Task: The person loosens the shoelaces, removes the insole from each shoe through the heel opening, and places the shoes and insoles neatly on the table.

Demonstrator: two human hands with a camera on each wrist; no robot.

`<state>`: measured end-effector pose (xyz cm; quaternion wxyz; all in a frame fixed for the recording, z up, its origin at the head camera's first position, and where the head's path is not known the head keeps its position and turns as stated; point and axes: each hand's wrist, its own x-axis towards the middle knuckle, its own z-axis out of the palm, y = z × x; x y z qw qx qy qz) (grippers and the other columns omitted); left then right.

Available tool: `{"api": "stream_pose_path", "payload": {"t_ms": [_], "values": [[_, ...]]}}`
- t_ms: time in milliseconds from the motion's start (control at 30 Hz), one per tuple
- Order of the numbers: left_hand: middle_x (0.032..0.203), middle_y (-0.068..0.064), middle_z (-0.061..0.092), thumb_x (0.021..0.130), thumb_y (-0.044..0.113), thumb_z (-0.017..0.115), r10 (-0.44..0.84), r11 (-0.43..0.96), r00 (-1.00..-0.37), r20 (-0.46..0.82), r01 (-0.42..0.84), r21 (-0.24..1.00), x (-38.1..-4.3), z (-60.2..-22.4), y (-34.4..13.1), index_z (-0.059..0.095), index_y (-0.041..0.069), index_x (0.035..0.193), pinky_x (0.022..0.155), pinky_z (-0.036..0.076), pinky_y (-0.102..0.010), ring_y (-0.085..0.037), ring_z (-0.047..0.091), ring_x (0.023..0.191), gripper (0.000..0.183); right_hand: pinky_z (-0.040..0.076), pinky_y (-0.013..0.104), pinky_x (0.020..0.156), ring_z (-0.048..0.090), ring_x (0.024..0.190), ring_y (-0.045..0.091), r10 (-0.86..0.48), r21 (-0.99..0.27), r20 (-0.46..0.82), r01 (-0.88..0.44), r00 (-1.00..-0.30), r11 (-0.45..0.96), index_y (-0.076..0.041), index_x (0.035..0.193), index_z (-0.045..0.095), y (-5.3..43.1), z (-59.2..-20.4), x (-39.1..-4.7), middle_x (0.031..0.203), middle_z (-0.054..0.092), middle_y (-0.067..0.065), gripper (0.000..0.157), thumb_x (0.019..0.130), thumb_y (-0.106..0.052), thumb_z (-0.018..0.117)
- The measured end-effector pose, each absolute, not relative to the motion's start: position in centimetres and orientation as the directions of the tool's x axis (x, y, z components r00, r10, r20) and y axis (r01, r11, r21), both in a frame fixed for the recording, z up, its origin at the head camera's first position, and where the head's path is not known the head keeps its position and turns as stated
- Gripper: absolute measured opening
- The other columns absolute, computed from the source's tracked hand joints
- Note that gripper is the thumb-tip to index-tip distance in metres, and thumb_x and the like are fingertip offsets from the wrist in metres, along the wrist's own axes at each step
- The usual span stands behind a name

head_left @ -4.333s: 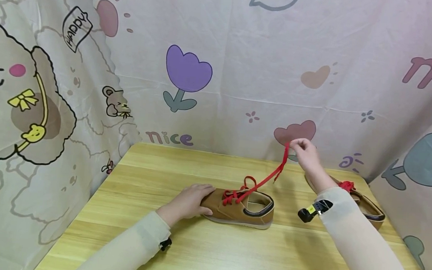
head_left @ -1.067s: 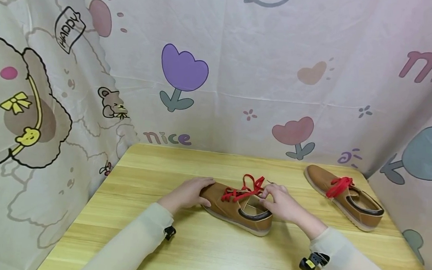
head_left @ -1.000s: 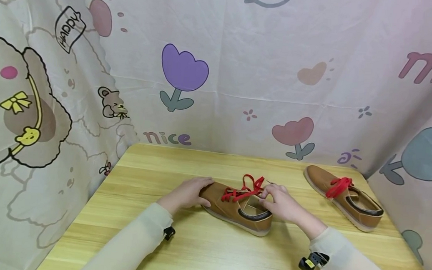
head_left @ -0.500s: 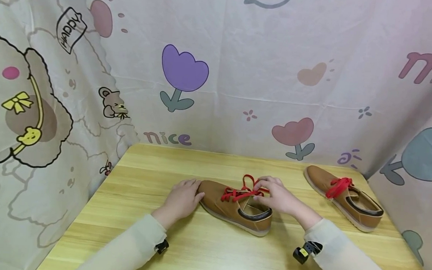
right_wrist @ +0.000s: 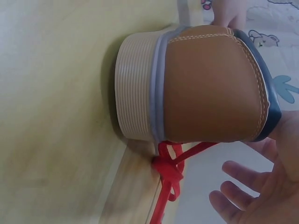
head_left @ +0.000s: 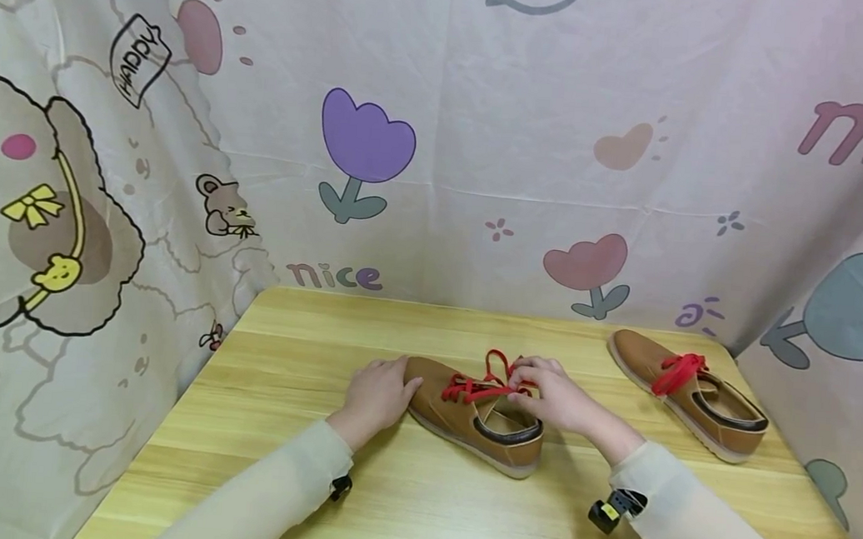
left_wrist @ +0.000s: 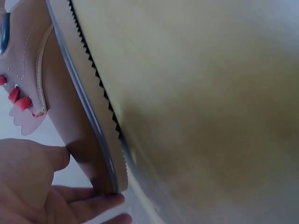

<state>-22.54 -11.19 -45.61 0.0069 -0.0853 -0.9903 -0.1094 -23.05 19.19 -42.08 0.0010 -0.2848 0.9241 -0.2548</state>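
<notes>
A brown stitched-upper low shoe [head_left: 440,408] stands upright on the table [head_left: 414,523], toe leftward, its red flat lace [head_left: 496,391] threaded and looped.

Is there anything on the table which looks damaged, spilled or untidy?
Nothing looks spilled or damaged. Only the red lace of the middle shoe looks untidy: a loop sticks up near the opening and no finished bow shows. On the right-hand shoe, the lace bundle looks neatly gathered.
</notes>
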Motion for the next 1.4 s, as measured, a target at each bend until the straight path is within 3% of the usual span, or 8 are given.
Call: {"api": "stream_pose_path", "payload": {"t_ms": [367, 600, 733, 867, 1033, 1400], "values": [[0.145, -0.014, 0.054, 0.105, 0.043, 0.049, 0.266, 0.922, -0.964, -0.022, 0.247, 0.298, -25.5, -45.1, -10.6, 0.045, 0.004, 0.150, 0.107, 0.042, -0.051, -0.037, 0.053, 0.129, 0.060, 0.039, 0.062, 0.102, 0.046, 0.122, 0.042, -0.496, -0.438, 0.173, -0.518, -0.851, 0.735, -0.022, 0.087, 0.063, 19.0, -42.5, -21.8, 0.134, 0.058, 0.021, 0.012, 0.091, -0.019, 0.074], [0.141, -0.016, 0.057, 0.105, 0.044, 0.047, 0.185, 0.930, -0.982, 0.024, 0.183, 0.317, -24.6, -45.2, -10.8, 0.050, 0.005, 0.147, 0.105, 0.043, -0.054, -0.039, 0.054, 0.128, 0.057, 0.040, 0.064, 0.100, 0.043, 0.126, 0.045, -0.490, -0.444, 0.187, -0.518, -0.852, 0.731, -0.022, 0.092, 0.062, 18.9, -41.9, -22.0, 0.137, 0.055, 0.021, 0.015, 0.089, -0.025, 0.077], [0.138, -0.014, 0.060, 0.106, 0.046, 0.044, 0.177, 0.933, -0.983, 0.047, 0.183, 0.309, -23.2, -44.9, -10.7, 0.052, 0.007, 0.146, 0.102, 0.045, -0.055, -0.040, 0.055, 0.126, 0.056, 0.039, 0.064, 0.101, 0.041, 0.129, 0.047, -0.518, -0.456, 0.177, -0.536, -0.837, 0.710, -0.018, 0.102, 0.067, 18.8, -41.3, -22.9, 0.140, 0.053, 0.022, 0.020, 0.089, -0.028, 0.077], [0.145, -0.014, 0.054, 0.106, 0.047, 0.040, 0.187, 0.931, -0.982, 0.013, 0.181, 0.318, -21.4, -44.6, -10.2, 0.048, 0.004, 0.148, 0.107, 0.040, -0.055, -0.040, 0.050, 0.131, 0.060, 0.038, 0.062, 0.101, 0.042, 0.128, 0.046, -0.580, -0.473, 0.159, -0.578, -0.799, 0.665, -0.012, 0.113, 0.071, 18.6, -41.2, -23.8, 0.139, 0.053, 0.023, 0.030, 0.090, -0.029, 0.076], [0.153, -0.017, 0.044, 0.107, 0.048, 0.035, 0.223, 0.926, -0.972, -0.072, 0.188, 0.329, -19.8, -44.5, -9.4, 0.040, -0.001, 0.151, 0.114, 0.033, -0.053, -0.040, 0.041, 0.139, 0.066, 0.039, 0.060, 0.100, 0.044, 0.126, 0.044, -0.636, -0.487, 0.127, -0.607, -0.761, 0.628, -0.011, 0.110, 0.073, 18.3, -41.5, -24.4, 0.138, 0.055, 0.022, 0.026, 0.092, -0.028, 0.073], [0.159, -0.018, 0.032, 0.109, 0.047, 0.025, 0.274, 0.904, -0.956, -0.108, 0.217, 0.367, -20.8, -44.7, -9.0, 0.031, -0.002, 0.155, 0.119, 0.023, -0.049, -0.037, 0.030, 0.146, 0.067, 0.042, 0.057, 0.100, 0.046, 0.126, 0.040, -0.619, -0.478, 0.118, -0.591, -0.776, 0.650, -0.012, 0.107, 0.074, 17.9, -41.8, -23.8, 0.136, 0.057, 0.020, 0.023, 0.094, -0.031, 0.071]]}}
